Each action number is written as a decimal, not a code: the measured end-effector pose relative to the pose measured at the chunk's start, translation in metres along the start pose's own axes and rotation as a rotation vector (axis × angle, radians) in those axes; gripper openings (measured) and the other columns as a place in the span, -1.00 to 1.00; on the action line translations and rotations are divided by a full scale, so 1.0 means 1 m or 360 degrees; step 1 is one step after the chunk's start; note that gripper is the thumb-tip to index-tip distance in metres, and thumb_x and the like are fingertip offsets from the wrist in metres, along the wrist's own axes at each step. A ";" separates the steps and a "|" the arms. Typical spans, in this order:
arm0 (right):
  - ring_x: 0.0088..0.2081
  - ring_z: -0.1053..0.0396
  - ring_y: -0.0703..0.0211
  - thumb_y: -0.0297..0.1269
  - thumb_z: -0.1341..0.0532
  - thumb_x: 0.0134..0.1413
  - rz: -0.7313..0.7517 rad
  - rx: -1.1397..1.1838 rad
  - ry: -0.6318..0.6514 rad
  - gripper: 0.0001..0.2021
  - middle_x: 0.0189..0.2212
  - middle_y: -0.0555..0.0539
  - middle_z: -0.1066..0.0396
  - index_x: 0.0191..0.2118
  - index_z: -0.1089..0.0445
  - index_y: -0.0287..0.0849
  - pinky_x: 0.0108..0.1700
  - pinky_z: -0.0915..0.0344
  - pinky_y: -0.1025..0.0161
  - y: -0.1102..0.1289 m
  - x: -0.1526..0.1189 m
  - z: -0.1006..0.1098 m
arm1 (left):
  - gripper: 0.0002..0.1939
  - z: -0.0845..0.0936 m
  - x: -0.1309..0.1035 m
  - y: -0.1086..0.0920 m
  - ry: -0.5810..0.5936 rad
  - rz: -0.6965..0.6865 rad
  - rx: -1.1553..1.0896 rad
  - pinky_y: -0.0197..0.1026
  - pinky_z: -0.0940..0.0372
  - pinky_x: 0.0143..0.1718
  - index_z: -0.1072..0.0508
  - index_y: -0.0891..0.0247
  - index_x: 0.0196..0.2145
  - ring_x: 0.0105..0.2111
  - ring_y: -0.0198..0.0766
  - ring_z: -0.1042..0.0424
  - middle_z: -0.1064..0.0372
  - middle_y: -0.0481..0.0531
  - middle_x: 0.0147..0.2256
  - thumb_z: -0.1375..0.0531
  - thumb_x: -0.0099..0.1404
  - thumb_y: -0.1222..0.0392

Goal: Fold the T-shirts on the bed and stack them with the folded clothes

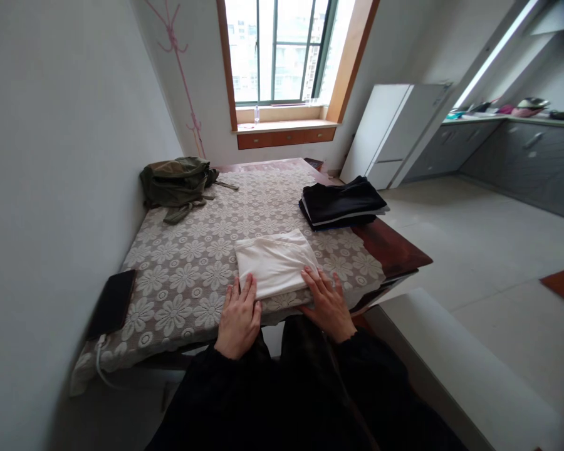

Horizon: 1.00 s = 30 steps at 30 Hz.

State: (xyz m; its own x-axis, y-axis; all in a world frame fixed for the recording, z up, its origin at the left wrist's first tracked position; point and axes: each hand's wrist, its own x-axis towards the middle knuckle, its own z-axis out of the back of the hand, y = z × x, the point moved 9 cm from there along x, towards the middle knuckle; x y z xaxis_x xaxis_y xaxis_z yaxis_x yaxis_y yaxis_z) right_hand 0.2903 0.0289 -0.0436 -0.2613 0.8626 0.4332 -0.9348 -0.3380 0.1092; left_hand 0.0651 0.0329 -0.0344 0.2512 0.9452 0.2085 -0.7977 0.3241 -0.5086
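Note:
A folded white garment [275, 263] lies flat near the front edge of the table, with slight creases across its top. My left hand [239, 316] rests at its lower left corner, fingers stretched out and fingertips touching the cloth. At the lower right corner, my right hand [328, 302] lies with fingers spread, its fingertips on the cloth and its thumb by the table edge. Neither hand grips anything. Behind and to the right sits a stack of folded dark clothes [343, 203], with a lighter layer showing between the black ones.
A flowered lace tablecloth [183, 282] covers most of the wooden table [395, 247]. An olive backpack [176, 181] leans by the left wall. A black tablet-like device [113, 304] with a white cable lies at the left edge. A pale bench [460, 363] stands at right.

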 end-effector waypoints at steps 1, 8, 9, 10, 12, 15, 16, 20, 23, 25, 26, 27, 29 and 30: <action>0.46 0.00 -0.25 -0.05 -0.27 0.26 -0.0007 0.0004 -0.0009 -0.19 0.44 -0.22 -0.14 0.50 0.01 -0.14 0.48 0.32 -0.27 -0.006 -0.001 0.000 | -0.38 0.001 0.002 0.001 0.0038 0.0048 -0.0223 0.27 0.22 0.47 -0.27 0.18 0.39 0.50 0.13 0.20 -0.05 0.10 0.45 -0.13 0.40 0.23; 0.49 0.09 -0.25 -0.13 -0.21 0.32 -0.0283 0.0326 -0.0223 -0.23 0.48 -0.26 -0.03 0.52 0.10 -0.07 0.46 0.33 -0.38 -0.002 -0.017 0.002 | -0.47 0.016 0.013 0.025 -0.0141 0.0707 -0.2422 0.02 -0.25 0.30 -0.41 0.06 0.26 0.36 0.01 -0.23 -0.23 0.09 0.38 -0.27 0.35 0.09; 0.49 0.10 -0.26 -0.15 -0.18 0.34 -0.0376 0.0439 -0.0320 -0.28 0.48 -0.26 -0.01 0.51 0.07 -0.06 0.45 0.32 -0.41 0.004 -0.027 0.004 | -0.48 0.014 0.012 0.028 -0.0118 0.0783 -0.2557 -0.02 -0.31 0.25 -0.43 0.08 0.23 0.31 -0.02 -0.30 -0.29 0.10 0.34 -0.29 0.33 0.11; 0.49 0.10 -0.26 -0.17 -0.16 0.36 -0.0454 0.0589 -0.0428 -0.33 0.47 -0.25 -0.02 0.49 0.03 -0.05 0.44 0.30 -0.43 0.013 -0.038 0.005 | -0.48 0.012 0.011 0.030 -0.0082 0.0832 -0.2637 -0.07 -0.34 0.21 -0.45 0.09 0.21 0.26 -0.05 -0.37 -0.35 0.11 0.29 -0.31 0.30 0.13; 0.46 0.01 -0.22 -0.22 -0.14 0.37 -0.0556 0.0984 -0.0589 -0.46 0.42 -0.23 -0.13 0.40 -0.13 -0.02 0.43 0.14 -0.38 0.036 -0.063 0.002 | -0.49 0.009 0.009 0.032 0.0016 0.0864 -0.2686 -0.13 -0.38 0.14 -0.48 0.13 0.18 0.16 -0.10 -0.45 -0.43 0.12 0.22 -0.34 0.28 0.14; 0.34 -0.24 -0.16 -0.24 -0.14 0.37 -0.0642 0.1627 -0.0449 -0.64 0.29 -0.19 -0.32 0.22 -0.36 0.02 0.36 -0.14 -0.19 0.077 -0.088 -0.019 | -0.44 0.003 0.011 0.029 0.0190 0.0815 -0.2574 -0.12 -0.41 0.08 -0.47 0.18 0.20 0.04 -0.11 -0.52 -0.50 0.15 0.11 -0.36 0.26 0.10; 0.29 -0.30 -0.15 -0.24 -0.16 0.36 -0.0662 0.1826 -0.0329 -0.68 0.24 -0.18 -0.38 0.17 -0.42 0.03 0.33 -0.18 -0.14 0.091 -0.091 -0.029 | -0.43 0.001 0.015 0.029 0.0230 0.0795 -0.2506 -0.12 -0.41 0.06 -0.47 0.19 0.21 0.00 -0.12 -0.53 -0.52 0.15 0.07 -0.36 0.26 0.08; 0.10 -0.46 -0.14 -0.19 -0.27 0.25 -0.0697 0.2531 0.0194 -0.73 0.07 -0.16 -0.52 0.04 -0.54 0.00 0.19 -0.33 -0.07 0.134 -0.087 -0.065 | -0.42 -0.004 0.039 0.034 0.0158 0.0765 -0.2134 -0.26 -0.41 -0.14 -0.49 0.22 0.18 -0.16 -0.22 -0.52 -0.56 0.07 -0.11 -0.38 0.22 0.07; 0.02 -0.50 -0.13 -0.12 -0.39 0.12 -0.0717 0.3016 0.0324 -0.61 0.07 -0.19 -0.54 0.07 -0.55 -0.02 0.06 -0.40 -0.06 0.142 -0.072 -0.078 | -0.33 -0.005 0.050 0.036 0.0061 0.0753 -0.1947 -0.32 -0.38 -0.24 -0.47 0.22 0.21 -0.24 -0.27 -0.49 -0.55 0.05 -0.12 -0.42 0.14 0.12; 0.03 -0.50 -0.13 -0.08 -0.42 0.08 -0.0788 0.3272 0.0217 -0.51 0.11 -0.20 -0.53 0.14 -0.51 -0.03 0.05 -0.40 -0.06 0.133 -0.062 -0.079 | -0.23 -0.003 0.044 0.033 0.0008 0.0744 -0.1950 -0.30 -0.39 -0.18 -0.42 0.20 0.27 -0.17 -0.24 -0.50 -0.52 0.09 0.02 -0.44 0.10 0.17; 0.05 -0.49 -0.14 -0.06 -0.41 0.09 -0.0833 0.3367 0.0141 -0.48 0.13 -0.21 -0.51 0.16 -0.49 -0.03 0.07 -0.38 -0.07 0.126 -0.058 -0.078 | -0.19 -0.001 0.037 0.032 -0.0009 0.0747 -0.1975 -0.27 -0.40 -0.11 -0.39 0.18 0.30 -0.10 -0.20 -0.51 -0.49 0.10 0.11 -0.44 0.09 0.19; 0.07 -0.48 -0.14 -0.03 -0.40 0.10 -0.0871 0.3445 0.0070 -0.47 0.14 -0.21 -0.51 0.18 -0.48 -0.03 0.09 -0.37 -0.09 0.118 -0.056 -0.077 | -0.16 0.001 0.027 0.031 -0.0005 0.0761 -0.2000 -0.24 -0.40 -0.04 -0.36 0.16 0.33 -0.01 -0.16 -0.50 -0.44 0.11 0.18 -0.45 0.09 0.18; 0.06 -0.48 -0.13 -0.01 -0.38 0.11 -0.0944 0.3566 -0.0051 -0.53 0.11 -0.18 -0.53 0.12 -0.52 -0.02 0.12 -0.35 -0.11 0.103 -0.058 -0.073 | -0.11 0.006 0.001 0.031 0.0037 0.0805 -0.2038 -0.16 -0.38 0.11 -0.31 0.10 0.37 0.16 -0.05 -0.43 -0.34 0.10 0.29 -0.46 0.10 0.15; 0.05 -0.49 -0.12 0.00 -0.38 0.11 -0.0999 0.3616 -0.0110 -0.58 0.06 -0.14 -0.56 0.06 -0.54 0.00 0.13 -0.35 -0.12 0.094 -0.061 -0.071 | -0.07 0.010 -0.014 0.033 0.0074 0.0832 -0.2049 -0.12 -0.35 0.17 -0.28 0.07 0.38 0.23 0.00 -0.38 -0.29 0.09 0.33 -0.47 0.09 0.13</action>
State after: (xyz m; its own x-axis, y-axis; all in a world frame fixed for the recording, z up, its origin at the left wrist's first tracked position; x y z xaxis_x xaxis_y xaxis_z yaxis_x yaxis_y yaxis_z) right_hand 0.2008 -0.0290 -0.1237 -0.1091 0.9939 -0.0191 0.7913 0.0984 0.6034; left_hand 0.0303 0.0300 -0.0460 0.1216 0.9587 -0.2570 0.2509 -0.2802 -0.9266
